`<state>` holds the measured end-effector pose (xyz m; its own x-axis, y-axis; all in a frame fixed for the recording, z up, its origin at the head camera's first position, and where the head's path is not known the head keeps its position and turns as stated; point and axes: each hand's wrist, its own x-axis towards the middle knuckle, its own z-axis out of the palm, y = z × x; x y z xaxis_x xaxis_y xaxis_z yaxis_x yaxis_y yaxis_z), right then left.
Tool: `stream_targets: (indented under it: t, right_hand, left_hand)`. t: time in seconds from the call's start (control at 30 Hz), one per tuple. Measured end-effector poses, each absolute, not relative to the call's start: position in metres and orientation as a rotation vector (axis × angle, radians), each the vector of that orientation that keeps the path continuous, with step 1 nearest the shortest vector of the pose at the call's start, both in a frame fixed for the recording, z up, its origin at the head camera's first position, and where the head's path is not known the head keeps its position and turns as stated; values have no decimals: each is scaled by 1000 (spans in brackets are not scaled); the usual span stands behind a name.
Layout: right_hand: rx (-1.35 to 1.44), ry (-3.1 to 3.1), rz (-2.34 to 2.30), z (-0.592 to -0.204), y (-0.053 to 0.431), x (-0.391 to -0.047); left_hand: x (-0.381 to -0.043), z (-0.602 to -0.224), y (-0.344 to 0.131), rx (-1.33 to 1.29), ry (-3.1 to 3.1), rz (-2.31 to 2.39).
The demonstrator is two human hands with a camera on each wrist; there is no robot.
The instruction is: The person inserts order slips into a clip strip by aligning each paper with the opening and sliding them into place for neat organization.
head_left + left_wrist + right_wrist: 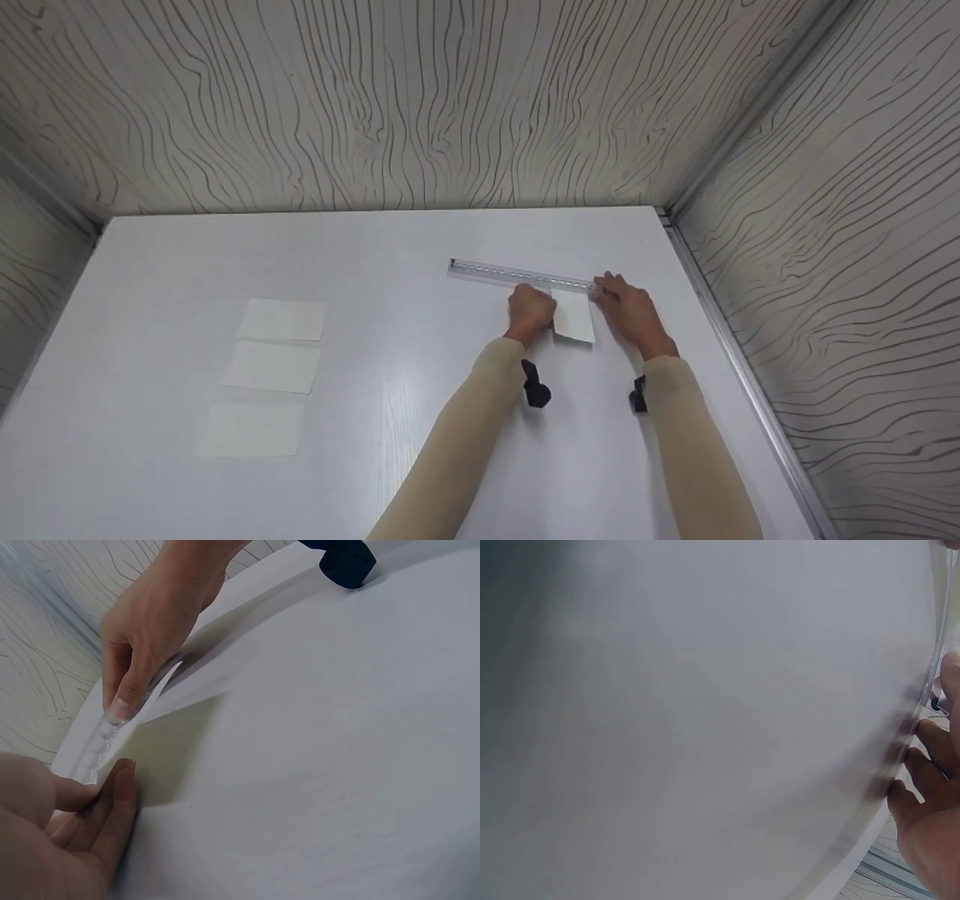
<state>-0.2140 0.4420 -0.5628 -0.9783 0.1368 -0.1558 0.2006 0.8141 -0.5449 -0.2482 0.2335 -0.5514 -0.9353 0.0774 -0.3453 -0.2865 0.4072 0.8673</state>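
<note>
A clear ruler [517,274] lies slantwise over the top of a small pale sheet of paper [572,316] on the right half of the table. My right hand [631,311] grips the ruler's right end, thumb on the near side in the left wrist view. The left hand [531,309] pinches the left edge of that paper, just below the ruler. In the left wrist view, the paper [178,746] is bent, its free part standing off the table. Fingers of the right hand [934,821] show along the ruler's edge in the right wrist view.
On the left half of the white table [375,315] lie three pale paper pieces in a column: an upper one [285,320], a middle one [274,367] and a lower one [253,430]. Wood-grain panels [375,105] stand behind and on both sides.
</note>
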Motion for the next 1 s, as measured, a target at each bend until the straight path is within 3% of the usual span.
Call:
stream_targets:
  t: [1.0]
  right_hand:
    - [290, 2903, -904, -564, 442, -215]
  left_hand:
    - [-243, -552, 250, -86, 2346, 1559]
